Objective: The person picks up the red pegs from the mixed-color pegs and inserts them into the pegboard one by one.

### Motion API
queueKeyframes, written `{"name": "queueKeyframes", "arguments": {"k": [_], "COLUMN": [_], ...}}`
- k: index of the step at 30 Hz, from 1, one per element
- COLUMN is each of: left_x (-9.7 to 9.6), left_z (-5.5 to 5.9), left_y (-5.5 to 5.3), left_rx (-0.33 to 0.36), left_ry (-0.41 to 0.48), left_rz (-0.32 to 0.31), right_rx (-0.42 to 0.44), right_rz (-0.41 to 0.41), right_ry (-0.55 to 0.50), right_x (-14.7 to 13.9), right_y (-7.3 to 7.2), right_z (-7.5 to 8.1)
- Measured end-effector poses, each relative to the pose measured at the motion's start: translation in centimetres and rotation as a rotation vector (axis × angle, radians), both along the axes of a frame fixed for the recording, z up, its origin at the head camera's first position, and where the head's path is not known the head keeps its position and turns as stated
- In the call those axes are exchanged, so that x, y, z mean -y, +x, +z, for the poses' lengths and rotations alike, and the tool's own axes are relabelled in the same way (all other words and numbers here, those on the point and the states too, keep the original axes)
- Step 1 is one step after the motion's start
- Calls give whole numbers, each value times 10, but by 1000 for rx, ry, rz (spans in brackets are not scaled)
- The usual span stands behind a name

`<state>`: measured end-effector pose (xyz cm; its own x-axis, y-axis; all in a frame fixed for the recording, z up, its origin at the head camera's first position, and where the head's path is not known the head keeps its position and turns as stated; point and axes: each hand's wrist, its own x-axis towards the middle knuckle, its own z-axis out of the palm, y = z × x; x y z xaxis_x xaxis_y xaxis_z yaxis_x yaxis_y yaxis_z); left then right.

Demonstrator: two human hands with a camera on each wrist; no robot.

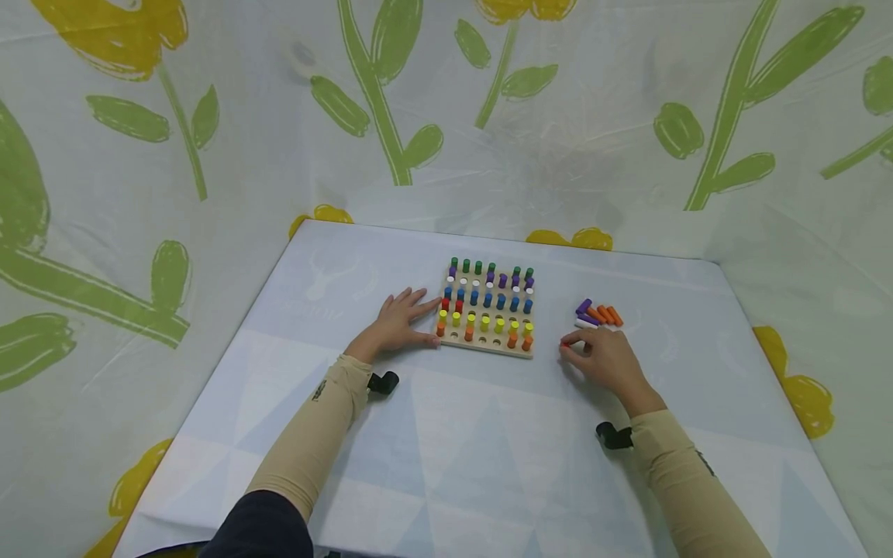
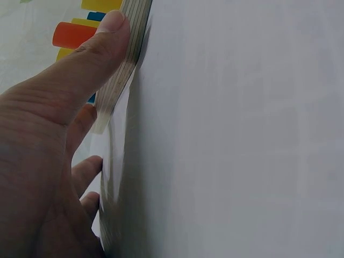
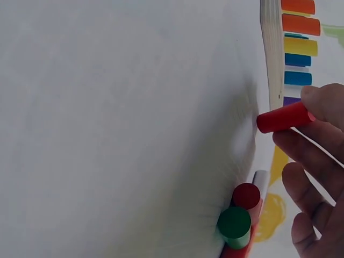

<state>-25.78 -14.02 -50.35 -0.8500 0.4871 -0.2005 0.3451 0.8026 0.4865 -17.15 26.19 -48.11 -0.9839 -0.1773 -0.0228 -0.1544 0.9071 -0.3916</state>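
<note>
A wooden peg board (image 1: 481,348) bears rows of green, purple, white, blue, red, yellow and orange pegs, with several holes bare in the red and orange rows. My left hand (image 1: 396,322) lies at its left side with fingers spread. In the left wrist view, the thumb (image 2: 110,40) presses against the board's edge. My right hand (image 1: 605,356) is right of the board, pinching a red peg (image 3: 284,116) between thumb and fingertips. Just beyond it lie loose orange pegs (image 1: 614,315), purple pegs (image 1: 584,307) and a white peg (image 1: 586,323).
In the right wrist view, a green peg (image 3: 235,226) and another red peg (image 3: 246,195) show their ends among the loose pegs. The pale patterned tablecloth (image 1: 460,434) covers the table, which meets flower-printed curtains (image 1: 558,178) behind and at the sides.
</note>
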Motion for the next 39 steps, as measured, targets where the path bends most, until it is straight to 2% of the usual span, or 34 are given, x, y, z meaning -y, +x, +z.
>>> {"name": "queueKeyframes", "arguments": {"k": [13,39], "left_x": [-1,-1], "left_z": [0,-1], "left_y": [-1,-2], "left_rx": [8,15], "left_ry": [-14,-6], "left_rz": [7,5], "right_rx": [-72,-105], "right_rz": [-37,-100], "right_ry": [-41,-76], "right_x": [5,14], "right_y": [-4,-8], "right_z": [1,-4]}}
